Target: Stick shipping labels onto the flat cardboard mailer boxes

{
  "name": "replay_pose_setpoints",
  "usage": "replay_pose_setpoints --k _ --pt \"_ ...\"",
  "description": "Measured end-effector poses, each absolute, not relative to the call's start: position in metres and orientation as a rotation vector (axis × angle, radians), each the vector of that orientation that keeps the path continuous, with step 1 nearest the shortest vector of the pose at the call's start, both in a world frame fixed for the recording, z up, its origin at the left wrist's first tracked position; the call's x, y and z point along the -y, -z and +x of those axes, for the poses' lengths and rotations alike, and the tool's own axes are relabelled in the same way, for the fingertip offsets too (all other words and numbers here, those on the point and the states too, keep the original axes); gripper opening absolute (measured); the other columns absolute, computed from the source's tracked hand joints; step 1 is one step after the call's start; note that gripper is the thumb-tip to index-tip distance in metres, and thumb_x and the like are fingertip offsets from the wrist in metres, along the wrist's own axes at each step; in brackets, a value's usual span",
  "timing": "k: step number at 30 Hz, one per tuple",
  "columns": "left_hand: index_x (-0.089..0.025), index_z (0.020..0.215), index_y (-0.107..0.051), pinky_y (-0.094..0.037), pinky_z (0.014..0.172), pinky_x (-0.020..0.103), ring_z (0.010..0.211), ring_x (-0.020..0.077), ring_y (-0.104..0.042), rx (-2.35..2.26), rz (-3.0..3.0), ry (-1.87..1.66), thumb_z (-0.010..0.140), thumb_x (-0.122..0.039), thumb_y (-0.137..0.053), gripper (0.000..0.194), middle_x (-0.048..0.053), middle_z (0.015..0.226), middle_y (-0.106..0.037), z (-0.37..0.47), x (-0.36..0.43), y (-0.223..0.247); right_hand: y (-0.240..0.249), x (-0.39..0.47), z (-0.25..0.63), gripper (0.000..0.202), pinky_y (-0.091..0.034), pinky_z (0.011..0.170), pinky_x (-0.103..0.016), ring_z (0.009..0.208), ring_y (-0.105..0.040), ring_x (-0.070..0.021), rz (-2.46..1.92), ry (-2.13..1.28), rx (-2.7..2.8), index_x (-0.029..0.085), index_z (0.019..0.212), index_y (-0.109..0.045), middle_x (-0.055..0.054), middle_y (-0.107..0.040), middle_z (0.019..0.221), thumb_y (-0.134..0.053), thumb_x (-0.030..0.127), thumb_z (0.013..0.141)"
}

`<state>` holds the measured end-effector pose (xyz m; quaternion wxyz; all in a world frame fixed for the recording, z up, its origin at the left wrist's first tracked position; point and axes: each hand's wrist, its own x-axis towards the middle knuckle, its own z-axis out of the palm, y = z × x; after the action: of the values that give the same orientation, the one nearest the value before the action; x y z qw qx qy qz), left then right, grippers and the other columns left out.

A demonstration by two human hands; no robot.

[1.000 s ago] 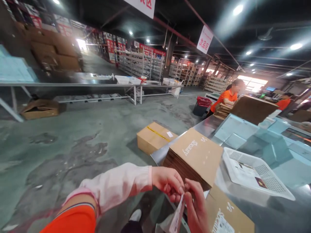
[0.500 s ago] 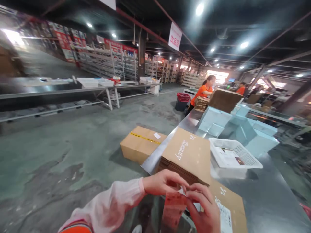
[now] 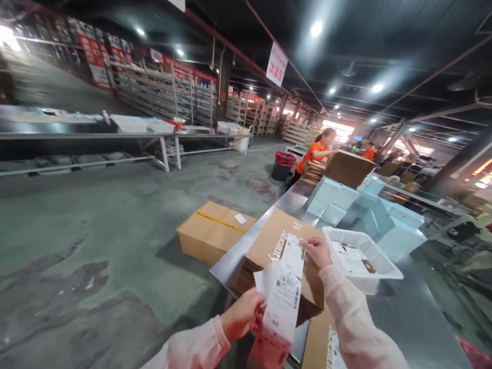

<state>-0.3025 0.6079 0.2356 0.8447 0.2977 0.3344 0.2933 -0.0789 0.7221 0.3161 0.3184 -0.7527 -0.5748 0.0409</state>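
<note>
A long strip of printed shipping labels (image 3: 283, 301) stretches over the stack of flat brown cartons (image 3: 265, 241). My right hand (image 3: 318, 251) pinches the strip's far end above the top carton. Lower down, my left hand (image 3: 244, 313) is closed at the strip's left edge, where a blank white piece of paper (image 3: 265, 279) sticks up. The strip's near end looks reddish and runs out of the frame at the bottom. Another brown carton (image 3: 317, 333) lies beside the stack, partly behind my right sleeve.
A white plastic basket (image 3: 384, 256) with papers stands right of the stack on the metal table (image 3: 415, 318). Light-blue boxes (image 3: 400, 228) sit behind it. A taped carton (image 3: 207, 230) rests left of the table. A co-worker in orange (image 3: 311, 156) stands at the far end.
Both hands were together near the table's front edge. My right hand has moved forward and up with the strip's end, drawing it out; my left hand has moved slightly left and down.
</note>
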Motion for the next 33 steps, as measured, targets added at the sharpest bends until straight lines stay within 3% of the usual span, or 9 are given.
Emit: replay_pose_setpoints --k 3,6,9,15,18,21,25,28,33 --pt "-0.022 0.080 -0.047 -0.045 0.051 0.026 0.047 0.0118 -0.048 -0.762 0.721 -0.746 0.061 -0.045 -0.060 0.032 -0.007 0.053 -0.042 -0.311 -0.595 -0.220 -0.303 -0.734 -0.078 0.046 -0.038 0.093 -0.057 0.115 -0.049 -0.0401 -2.046 0.015 1.541 0.012 0.097 -0.070 -0.023 -0.059 0.119 -0.064 0.049 0.071" --pt "-0.024 0.085 -0.057 -0.050 0.075 0.034 0.073 0.0198 -0.060 -0.904 1.064 -0.921 0.074 -0.043 -0.054 0.022 0.002 0.071 -0.059 -0.336 -0.574 -0.204 -0.295 -0.737 -0.078 0.057 -0.019 0.108 -0.055 0.138 -0.023 -0.0326 -1.882 0.093 2.057 0.019 0.130 -0.051 -0.016 -0.035 0.147 -0.057 0.044 0.080" --pt "-0.027 0.092 -0.060 -0.045 0.092 0.037 0.098 0.0258 -0.058 -1.080 1.547 -1.146 0.078 -0.037 -0.051 0.020 0.008 0.097 -0.064 -0.360 -0.561 -0.205 -0.295 -0.748 -0.078 0.054 -0.014 0.111 -0.049 0.139 -0.024 -0.0243 -1.740 -0.147 2.397 0.023 0.135 -0.046 -0.011 -0.036 0.147 -0.045 0.049 0.088" --pt "-0.021 0.099 -0.055 -0.037 0.104 0.044 0.124 0.0259 -0.046 -1.204 1.981 -1.525 0.086 -0.025 -0.036 0.022 0.014 0.131 -0.051 -0.349 -0.604 -0.246 -0.296 -0.692 -0.109 0.066 -0.009 0.110 -0.060 0.140 -0.017 -0.0342 -1.589 -0.195 2.511 0.013 0.140 -0.037 -0.019 -0.026 0.149 -0.046 0.049 0.086" --pt "-0.016 0.107 -0.054 -0.035 0.106 0.046 0.128 0.0253 -0.042 -1.319 2.051 -1.494 0.089 -0.022 -0.031 0.031 0.017 0.134 -0.050 -0.326 -0.650 -0.251 -0.289 -0.634 -0.113 0.054 -0.018 0.113 -0.053 0.138 -0.028 -0.0262 -1.039 -0.379 2.742 0.026 0.138 -0.041 -0.008 -0.039 0.146 -0.044 0.047 0.089" --pt "-0.011 0.098 -0.061 -0.031 0.107 0.053 0.128 0.0316 -0.042 -1.581 2.041 -1.365 0.085 -0.020 -0.037 0.029 0.021 0.128 -0.054 -0.304 -0.689 -0.241 -0.262 -0.608 -0.090 0.050 -0.026 0.110 -0.055 0.133 -0.038 -0.0275 -1.389 -0.243 2.183 0.019 0.131 -0.050 -0.014 -0.049 0.138 -0.036 0.046 0.091" --pt "-0.014 0.092 -0.063 -0.026 0.108 0.057 0.120 0.0338 -0.050 -1.715 2.024 -1.284 0.078 -0.016 -0.043 0.025 0.019 0.115 -0.063 -0.292 -0.712 -0.231 -0.216 -0.608 -0.064 0.090 -0.022 0.109 -0.061 0.137 -0.024 -0.0380 -1.894 -0.363 1.274 -0.003 0.134 -0.038 -0.031 -0.033 0.142 -0.034 0.069 0.082" --pt "-0.017 0.096 -0.061 -0.018 0.110 0.059 0.123 0.0322 -0.047 -1.661 1.947 -1.436 0.080 -0.019 -0.039 0.027 0.015 0.115 -0.063 -0.292 -0.704 -0.247 -0.212 -0.597 -0.070 0.094 -0.024 0.112 -0.052 0.139 -0.020 -0.0317 -1.775 -0.623 1.160 0.007 0.140 -0.032 -0.022 -0.027 0.149 -0.038 0.075 0.076" --pt "-0.020 0.101 -0.054 -0.037 0.105 0.045 0.122 0.0273 -0.049 -0.841 1.626 -1.514 0.076 -0.026 -0.052 0.026 0.010 0.126 -0.058 -0.305 -0.649 -0.302 -0.254 -0.527 -0.035 0.083 -0.051 0.091 -0.038 0.106 -0.061 -0.0235 -1.415 -0.488 0.743 0.018 0.141 -0.030 -0.012 -0.064 0.117 -0.055 0.062 0.076"
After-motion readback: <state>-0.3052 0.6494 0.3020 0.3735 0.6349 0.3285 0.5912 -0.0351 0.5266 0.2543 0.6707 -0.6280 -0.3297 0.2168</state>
